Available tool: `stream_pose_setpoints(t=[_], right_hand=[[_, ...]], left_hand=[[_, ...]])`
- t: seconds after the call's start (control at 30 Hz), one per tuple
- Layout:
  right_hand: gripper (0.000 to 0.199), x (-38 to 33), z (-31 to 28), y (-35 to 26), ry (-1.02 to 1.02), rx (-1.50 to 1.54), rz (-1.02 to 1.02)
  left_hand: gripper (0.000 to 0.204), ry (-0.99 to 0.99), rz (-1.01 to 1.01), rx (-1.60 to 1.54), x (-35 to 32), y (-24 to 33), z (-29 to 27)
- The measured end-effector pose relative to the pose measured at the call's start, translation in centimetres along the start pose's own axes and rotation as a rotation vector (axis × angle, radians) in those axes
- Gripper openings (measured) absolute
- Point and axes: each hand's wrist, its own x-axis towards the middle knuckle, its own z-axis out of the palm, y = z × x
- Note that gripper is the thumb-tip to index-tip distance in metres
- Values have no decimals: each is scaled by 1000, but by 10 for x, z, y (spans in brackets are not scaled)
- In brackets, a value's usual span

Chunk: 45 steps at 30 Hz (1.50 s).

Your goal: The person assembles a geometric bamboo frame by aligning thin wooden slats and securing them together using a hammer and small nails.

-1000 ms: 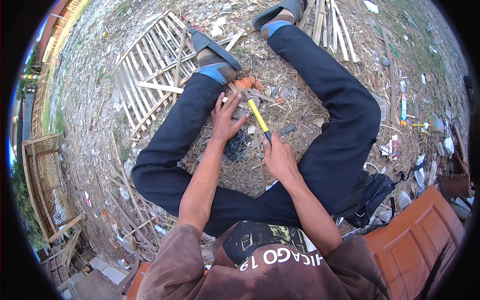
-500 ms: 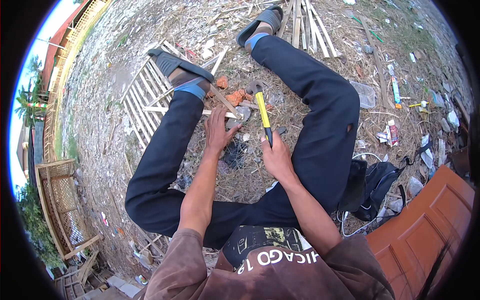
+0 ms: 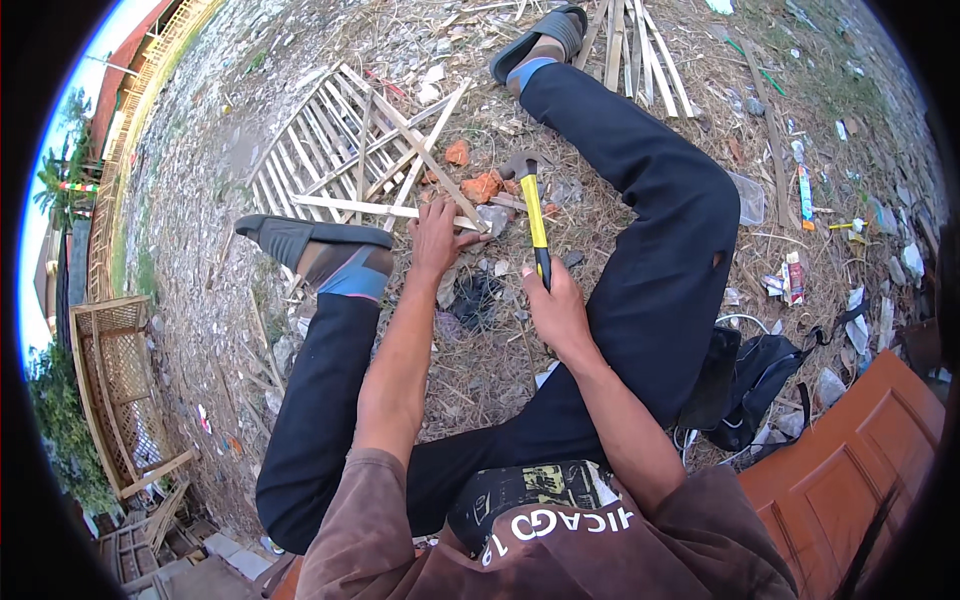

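My right hand (image 3: pixel 560 308) grips the lower end of a claw hammer (image 3: pixel 535 218) with a yellow and black handle, its dark metal head pointing away from me. A wooden lattice (image 3: pixel 325 135) of thin pale slats lies on the ground ahead and to the left. At its near right corner, my left hand (image 3: pixel 434 240) has its fingers over a wooden slat (image 3: pixel 360 207), the thumb out to the side near the slat ends. Another slat (image 3: pixel 428 160) crosses down to that corner. The undersides of the left fingers are hidden.
Broken orange bricks (image 3: pixel 484 186) and a grey stone (image 3: pixel 497 218) lie beside the corner. Loose slats (image 3: pixel 640 55) are piled beyond my right foot. To the right are a clear plastic box (image 3: pixel 748 198), a black bag (image 3: pixel 758 385) and a brown panelled door (image 3: pixel 850 470).
My left foot has shifted left and nearer, off the lattice, uncovering more of its slats. The left fingers are now over the slat. The hammer remains in my right hand.
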Motion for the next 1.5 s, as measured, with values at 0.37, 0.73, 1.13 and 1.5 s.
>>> stream_pose_setpoints(t=[0.37,0.73,1.13,1.5], right_hand=[[21,-11,3,7,23,-332,-226],[20,-9,20,34,12,-390,-212],[25,7,8,17,127,-199,-56],[29,-3,10,4,20,-125,14]], left_hand=[[70,-123,-77,-22,5,19,0],[86,23,26,36,11,19,-18],[28,134,-4,42,23,17,-24],[19,256,89,222,77,15,-123]])
